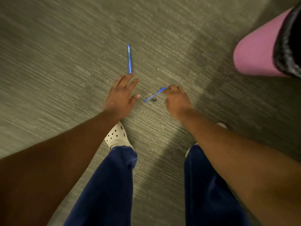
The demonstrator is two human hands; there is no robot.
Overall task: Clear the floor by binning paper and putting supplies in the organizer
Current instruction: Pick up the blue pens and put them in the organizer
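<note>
Grey-green ribbed carpet (65, 62) fills almost the whole view, blurred at the left. Two blue pens are on or just above it. The farther pen (129, 59) lies with its long axis running almost straight away from the person, its near end just beyond the fingertips of the left hand (121, 96). That hand is spread, fingers straight and slightly fanned, holding nothing. The nearer pen (154, 94) slants from lower left to upper right; the right hand (176, 101) pinches its upper right end between curled fingertips, while its lower left end points toward the left thumb. Whether that low end touches the carpet cannot be told. A small black binder clip (153, 100) lies just beside the slanted pen, between the two hands.

A pink bin (257, 51) with a dark liner stands at the upper right edge, well apart from the pens. Bare carpet lies open ahead and to the left. A white clog (116, 137) and blue trouser legs (112, 185) sit near the bottom.
</note>
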